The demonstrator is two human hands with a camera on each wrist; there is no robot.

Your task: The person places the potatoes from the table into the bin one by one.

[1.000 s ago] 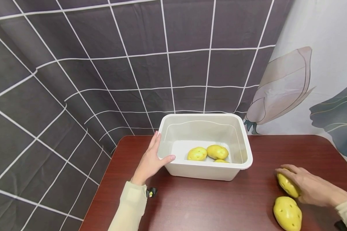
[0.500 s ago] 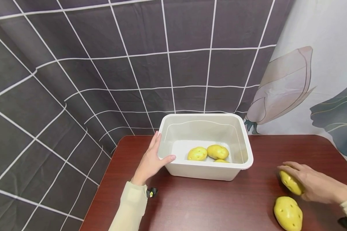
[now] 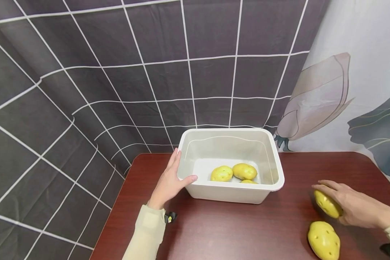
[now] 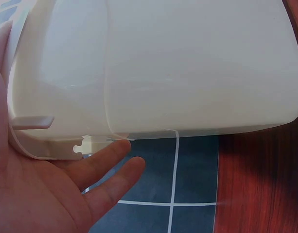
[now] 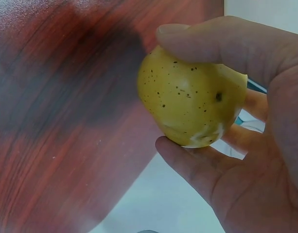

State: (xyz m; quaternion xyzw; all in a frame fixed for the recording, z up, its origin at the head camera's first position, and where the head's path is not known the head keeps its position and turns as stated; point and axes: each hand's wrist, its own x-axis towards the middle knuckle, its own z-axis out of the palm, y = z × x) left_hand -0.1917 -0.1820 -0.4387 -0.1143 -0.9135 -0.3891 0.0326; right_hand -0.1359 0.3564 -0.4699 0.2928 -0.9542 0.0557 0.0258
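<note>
Seemingly to steady it, left hand (image 3: 167, 183) rests, fingers extended, against white bin (image 3: 225, 193); right of bin, right hand (image 3: 355, 206) grips potato (image 3: 326, 204) beside second potato (image 3: 324, 240).

From higher up on the near side of the white bin (image 3: 225, 194), the head camera faced forward and down. The left-wrist camera looked closely at the bin's outside; the right-wrist one, right of it, closely faced a potato (image 5: 187, 99) the head view shared.

Held potato (image 5: 187, 97), yellow, dark-speckled, gripped in the right hand (image 3: 357, 206); tub (image 3: 227, 192), off-white, open-topped, upright, three yellow potatoes (image 3: 221, 173) inside; loose potato (image 3: 324, 239), yellow, pitted, just beside the held one.
</note>
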